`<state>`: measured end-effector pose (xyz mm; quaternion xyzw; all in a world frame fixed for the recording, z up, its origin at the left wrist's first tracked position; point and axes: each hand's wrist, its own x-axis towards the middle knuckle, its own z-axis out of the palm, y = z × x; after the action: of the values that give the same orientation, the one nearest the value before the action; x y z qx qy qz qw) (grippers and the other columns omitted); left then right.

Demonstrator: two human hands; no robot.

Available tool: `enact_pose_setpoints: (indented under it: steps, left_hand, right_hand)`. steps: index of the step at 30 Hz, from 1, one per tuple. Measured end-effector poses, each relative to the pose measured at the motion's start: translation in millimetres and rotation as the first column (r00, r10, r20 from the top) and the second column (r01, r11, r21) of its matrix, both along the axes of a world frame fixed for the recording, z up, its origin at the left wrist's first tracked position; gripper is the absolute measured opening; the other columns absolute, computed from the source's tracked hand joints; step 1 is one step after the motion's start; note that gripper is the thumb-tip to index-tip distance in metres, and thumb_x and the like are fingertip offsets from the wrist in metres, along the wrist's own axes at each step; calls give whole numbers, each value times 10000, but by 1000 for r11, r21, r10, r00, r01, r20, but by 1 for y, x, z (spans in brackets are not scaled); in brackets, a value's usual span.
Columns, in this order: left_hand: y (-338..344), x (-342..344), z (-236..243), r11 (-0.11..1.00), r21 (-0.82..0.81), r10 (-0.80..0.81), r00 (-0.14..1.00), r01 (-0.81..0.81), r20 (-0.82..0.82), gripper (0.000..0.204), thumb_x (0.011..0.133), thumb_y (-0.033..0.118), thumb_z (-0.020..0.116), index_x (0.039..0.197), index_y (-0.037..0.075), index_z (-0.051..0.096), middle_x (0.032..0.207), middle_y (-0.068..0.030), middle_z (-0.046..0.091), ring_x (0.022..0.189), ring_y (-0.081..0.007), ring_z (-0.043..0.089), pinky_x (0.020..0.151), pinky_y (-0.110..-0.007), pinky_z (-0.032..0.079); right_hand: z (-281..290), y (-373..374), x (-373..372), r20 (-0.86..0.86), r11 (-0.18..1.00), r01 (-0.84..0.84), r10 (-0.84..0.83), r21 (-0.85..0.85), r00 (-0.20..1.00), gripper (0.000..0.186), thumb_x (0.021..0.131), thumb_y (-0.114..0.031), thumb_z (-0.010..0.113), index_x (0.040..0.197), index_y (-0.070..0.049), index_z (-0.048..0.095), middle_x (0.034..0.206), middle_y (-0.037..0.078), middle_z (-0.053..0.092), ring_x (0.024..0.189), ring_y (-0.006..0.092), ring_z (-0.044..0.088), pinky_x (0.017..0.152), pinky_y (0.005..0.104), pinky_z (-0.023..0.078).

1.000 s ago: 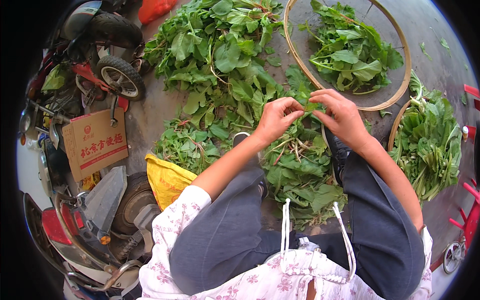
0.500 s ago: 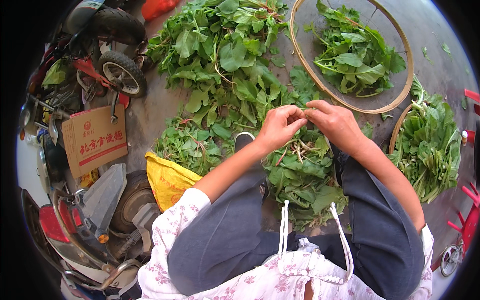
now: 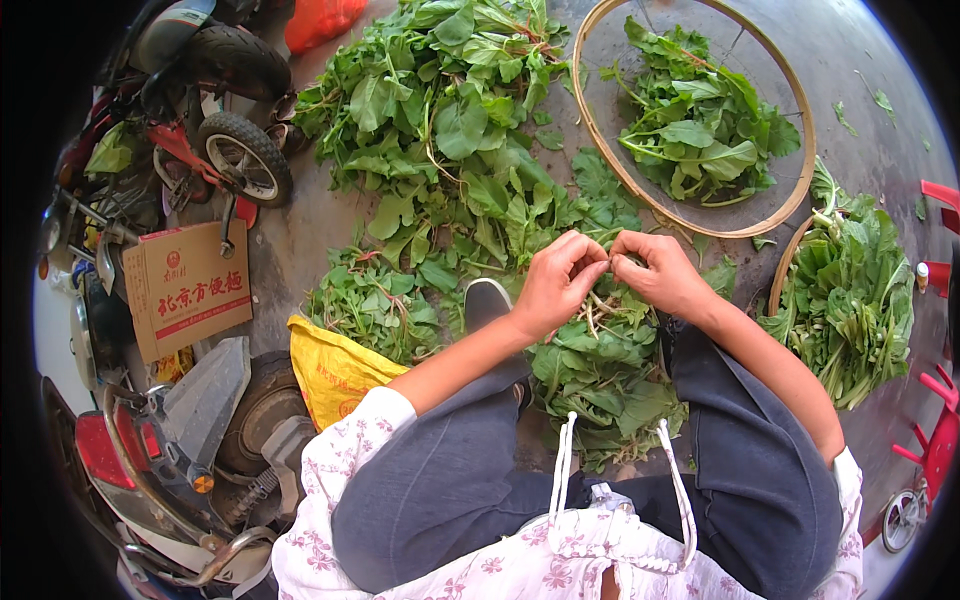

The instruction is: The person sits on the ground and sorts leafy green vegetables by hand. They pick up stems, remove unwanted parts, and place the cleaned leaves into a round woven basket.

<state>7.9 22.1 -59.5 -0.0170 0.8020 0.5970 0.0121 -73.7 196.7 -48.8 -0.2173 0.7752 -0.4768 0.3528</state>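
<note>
Left side: a cardboard box (image 3: pixel 190 290) stands on the far side of a motorbike (image 3: pixel 215 385). To their right, a yellow bag (image 3: pixel 340 375), with a small heap of greens (image 3: pixel 375 305) just beyond. The main leafy pile (image 3: pixel 450 130) spreads farther off across the floor (image 3: pixel 850 40).

Centre: the left hand (image 3: pixel 557 285) is pinched in, finger to thumb; the right hand (image 3: pixel 655 272) likewise. Both sit nearer the body than a second ago, the gap between them narrowed almost to touching, above the pile between the feet (image 3: pixel 610 370). A green sliver showed at the fingertips earlier; now cannot tell whether either grips anything. Judgement: close fingertip work on the greens, still in progress.

Right: a round hoop (image 3: pixel 735 233) rings a sorted-looking bunch (image 3: pixel 700 130); nearer, a bigger bundle (image 3: pixel 855 300). Both look unchanged.
</note>
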Motion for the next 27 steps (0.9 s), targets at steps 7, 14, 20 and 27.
enact_pose_setpoints:
  steps: [7,14,20,27]
  left_hand:
    - [-2,2,3,994,-74,-83,992,77,-90,77,836,2,677,895,2,627,791,-79,552,671,-167,573,606,-286,458]
    - [1,27,-23,898,-22,-439,897,439,-44,82,844,94,684,887,32,653,807,-99,601,732,-256,621,655,-361,502]
    - [-34,57,-47,739,-403,-479,842,539,249,285,870,294,683,760,33,650,715,-123,593,682,-291,611,627,-392,497]
    - [-81,22,-102,826,-361,477,878,-433,38,164,839,164,694,788,20,634,756,-94,625,632,-252,579,645,-372,486]
  right_hand:
    - [-14,5,3,375,989,93,-43,-116,926,143,838,-137,538,818,-31,632,707,2,610,648,61,504,573,245,395]
    - [10,14,-23,310,911,406,-365,-75,878,159,976,-169,543,923,-56,642,763,-22,628,659,25,514,545,184,394]
    - [46,24,-83,-221,844,437,-511,-311,831,209,976,-177,573,1114,-69,687,797,-34,646,668,7,496,562,175,373]
    - [-1,61,-116,-825,881,472,-291,-33,484,295,927,-184,625,1177,-27,621,971,96,689,843,171,643,773,304,503]
